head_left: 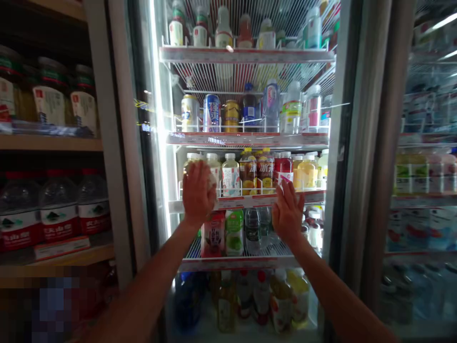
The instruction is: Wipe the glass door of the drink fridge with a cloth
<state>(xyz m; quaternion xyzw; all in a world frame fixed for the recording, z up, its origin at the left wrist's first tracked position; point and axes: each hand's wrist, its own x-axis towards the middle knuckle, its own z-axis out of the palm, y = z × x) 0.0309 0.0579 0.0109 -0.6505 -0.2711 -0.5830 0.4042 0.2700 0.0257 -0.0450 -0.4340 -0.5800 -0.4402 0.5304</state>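
My left hand [196, 193] is raised with its fingers pointing up, in front of the left part of the middle shelf. A pale patch shows beside its palm; I cannot tell whether this is a cloth or a reflection. Across from it, my right hand [288, 212] has its fingers stretched out near the shelf's front rail [246, 202]. Both hands appear to be at the glass of a lit drinks fridge, though contact is hard to make out. Between them stand a white-labelled bottle [231, 176] and brown tea bottles with yellow caps [248, 172]. A red bottle [284, 166] is behind my right fingertips.
Cans [211, 113] and bottles fill the shelf above, with more bottles [234, 233] below. Metal door frames [369, 157] flank the fridge. At left, wooden shelving [50, 143] holds large water bottles [55, 209]. Another fridge [424, 200] stands at right.
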